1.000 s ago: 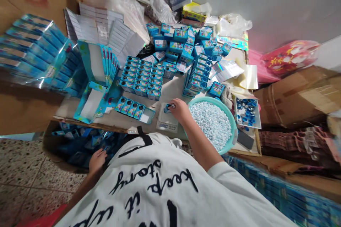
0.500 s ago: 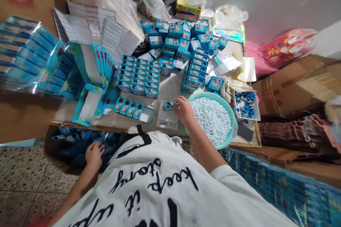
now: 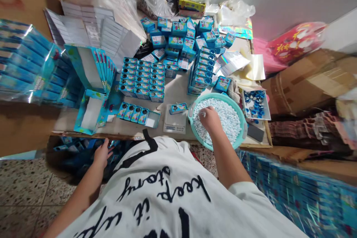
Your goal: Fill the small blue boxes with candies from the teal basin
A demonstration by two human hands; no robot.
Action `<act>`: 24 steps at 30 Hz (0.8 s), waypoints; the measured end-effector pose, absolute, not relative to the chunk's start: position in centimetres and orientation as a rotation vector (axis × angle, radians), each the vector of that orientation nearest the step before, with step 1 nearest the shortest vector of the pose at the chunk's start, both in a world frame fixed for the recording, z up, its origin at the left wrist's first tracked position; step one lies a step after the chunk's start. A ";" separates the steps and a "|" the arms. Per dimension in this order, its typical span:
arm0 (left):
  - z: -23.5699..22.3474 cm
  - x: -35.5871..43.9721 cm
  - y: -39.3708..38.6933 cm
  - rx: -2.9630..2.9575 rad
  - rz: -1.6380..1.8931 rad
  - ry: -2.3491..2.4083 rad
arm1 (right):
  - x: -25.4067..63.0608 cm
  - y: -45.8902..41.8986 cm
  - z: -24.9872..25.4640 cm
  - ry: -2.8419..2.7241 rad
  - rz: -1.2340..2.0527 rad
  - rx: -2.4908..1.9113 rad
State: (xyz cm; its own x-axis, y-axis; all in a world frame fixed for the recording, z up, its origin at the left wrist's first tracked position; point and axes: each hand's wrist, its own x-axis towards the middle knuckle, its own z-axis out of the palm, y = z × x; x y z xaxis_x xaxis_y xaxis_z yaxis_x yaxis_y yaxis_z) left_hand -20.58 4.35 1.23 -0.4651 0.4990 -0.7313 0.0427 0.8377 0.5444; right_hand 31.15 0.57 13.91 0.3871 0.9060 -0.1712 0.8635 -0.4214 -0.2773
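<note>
My right hand (image 3: 211, 119) is in a turquoise basin (image 3: 191, 117) full of small white candy-like pieces (image 3: 227, 119). Its fingers are closed, with a few white pieces showing at the tips. Left of the basin, a small blue tin (image 3: 178, 108) lies on a white digital scale (image 3: 175, 123), touched by neither hand. At the table's front edge, my left hand (image 3: 102, 153) hangs over a box of blue packs (image 3: 75, 152), fingers apart and holding nothing visible.
Blue tins stand in stacked rows (image 3: 142, 80) and in a loose pile (image 3: 178, 41) behind. Four-sided open cartons (image 3: 90, 113) are at left. A white tray (image 3: 253, 116) of blue caps and a dark phone-like slab (image 3: 255, 132) lie right of the basin.
My right hand has let go of the tin on the scale and moved right into the basin. My left hand has risen toward the table edge. The view has shifted slightly.
</note>
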 end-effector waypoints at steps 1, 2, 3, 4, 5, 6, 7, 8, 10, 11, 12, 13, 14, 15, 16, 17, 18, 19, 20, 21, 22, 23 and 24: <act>1.1 -20.7 4.3 0.382 0.584 1.996 | 31.0 0.7 14.1 -1.612 0.473 -2.502; 1.0 -20.8 4.3 0.368 0.602 1.989 | 31.0 0.8 14.3 -1.619 0.501 -2.511; 0.9 -20.8 4.3 0.364 0.613 1.980 | 30.9 0.9 14.4 -1.623 0.527 -2.520; 0.9 -20.7 4.4 0.368 0.615 1.968 | 30.9 1.0 14.4 -1.625 0.553 -2.527; 1.0 -20.5 4.5 0.377 0.609 1.957 | 30.9 1.1 14.4 -1.625 0.574 -2.535; 1.1 -20.3 4.6 0.386 0.600 1.949 | 30.9 1.3 14.3 -1.623 0.590 -2.542; 1.2 -20.1 4.7 0.396 0.590 1.944 | 31.0 1.4 14.2 -1.618 0.602 -2.550; 1.3 -19.9 4.8 0.404 0.580 1.943 | 31.1 1.4 14.1 -1.613 0.613 -2.557; 1.5 -19.7 5.0 0.418 0.557 1.949 | 31.2 1.5 13.9 -1.605 0.625 -2.564; 1.5 -19.8 5.1 0.429 0.540 1.952 | 31.2 1.6 13.9 -1.603 0.622 -2.564; 1.5 -20.0 5.1 0.444 0.517 1.956 | 31.3 1.6 13.9 -1.603 0.617 -2.561; 1.5 -20.2 5.2 0.463 0.494 1.958 | 31.3 1.6 13.9 -1.606 0.610 -2.555; 1.5 -20.5 5.2 0.485 0.473 1.959 | 31.3 1.7 14.0 -1.609 0.603 -2.548; 1.4 -20.8 5.3 0.508 0.456 1.958 | 31.3 1.7 14.0 -1.610 0.597 -2.543; 1.4 -21.0 5.3 0.528 0.439 1.954 | 31.3 1.7 14.1 -1.612 0.593 -2.536; 1.4 -21.2 5.3 0.543 0.423 1.946 | 31.3 1.7 14.1 -1.612 0.592 -2.533; 1.3 -21.4 5.4 0.555 0.405 1.932 | 31.3 1.7 14.1 -1.611 0.593 -2.533; 1.4 -21.4 5.4 0.563 0.387 1.917 | 31.2 1.6 14.2 -1.610 0.595 -2.535; 1.4 -21.4 5.4 0.567 0.368 1.901 | 31.2 1.5 14.3 -1.610 0.598 -2.535; 1.6 -21.3 5.5 0.570 0.352 1.884 | 31.2 1.3 14.5 -1.611 0.599 -2.533; 1.8 -21.2 5.5 0.571 0.340 1.876 | 31.1 1.0 14.7 -1.611 0.602 -2.527; 2.1 -21.1 5.5 0.573 0.329 1.871 | 31.0 0.7 15.0 -1.612 0.606 -2.515; 2.5 -20.9 5.5 0.580 0.308 1.862 | 30.9 0.5 15.3 -1.606 0.606 -2.498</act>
State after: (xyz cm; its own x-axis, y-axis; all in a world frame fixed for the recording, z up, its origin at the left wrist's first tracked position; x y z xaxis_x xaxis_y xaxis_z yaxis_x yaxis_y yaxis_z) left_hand -20.90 5.47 2.48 -0.2721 0.5291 -0.8037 0.2425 0.8460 0.4749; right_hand 30.86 0.48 15.34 0.3607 0.8928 -0.2698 0.8486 -0.4341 -0.3023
